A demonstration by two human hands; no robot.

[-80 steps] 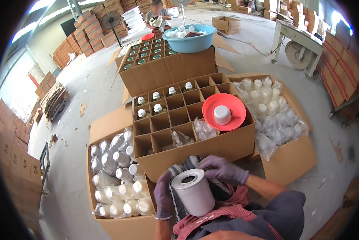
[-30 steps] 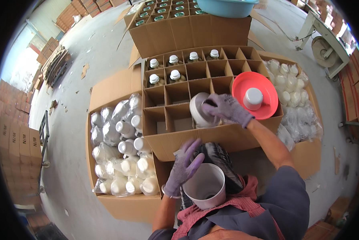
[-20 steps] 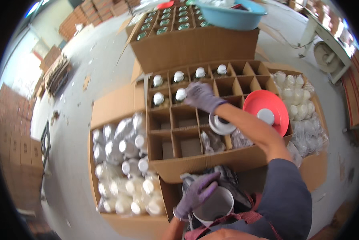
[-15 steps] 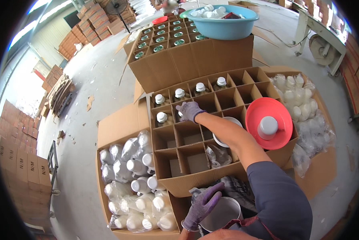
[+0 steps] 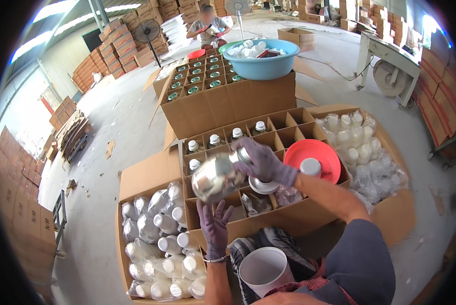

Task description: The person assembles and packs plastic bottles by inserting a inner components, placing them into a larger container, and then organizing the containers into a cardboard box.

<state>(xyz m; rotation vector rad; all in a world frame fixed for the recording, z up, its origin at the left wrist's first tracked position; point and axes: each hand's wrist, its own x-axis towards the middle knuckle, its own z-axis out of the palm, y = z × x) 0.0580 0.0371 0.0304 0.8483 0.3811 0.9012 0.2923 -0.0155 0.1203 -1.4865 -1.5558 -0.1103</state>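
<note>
My right hand (image 5: 265, 163), gloved in purple, grips the neck of a shiny silvered glass flask (image 5: 215, 179), which is tilted with its rounded body toward the left. Just below the flask, my gloved left hand (image 5: 215, 227) is open with fingers spread, apparently just clear of it. Beneath both lies a divided carton (image 5: 289, 218). White-capped flasks (image 5: 236, 133) stand in several of its back and left cells. A white round dish (image 5: 262, 185) and crumpled clear plastic (image 5: 256, 204) sit to the right of the held flask. The flask is slightly blurred.
A red dish (image 5: 327, 147) holding a white cup rests on the carton's right. Cartons of bagged white pieces flank it, left (image 5: 149, 170) and right (image 5: 398, 206). A white bucket (image 5: 266, 269) is at my lap. Beyond are a blue basin (image 5: 266, 68) and a seated person (image 5: 207, 33).
My right hand has lifted a flask out of a carton cell and brought it nearer, tilted. My left hand has risen from beside the bucket to below the flask. The view has tipped upward.
</note>
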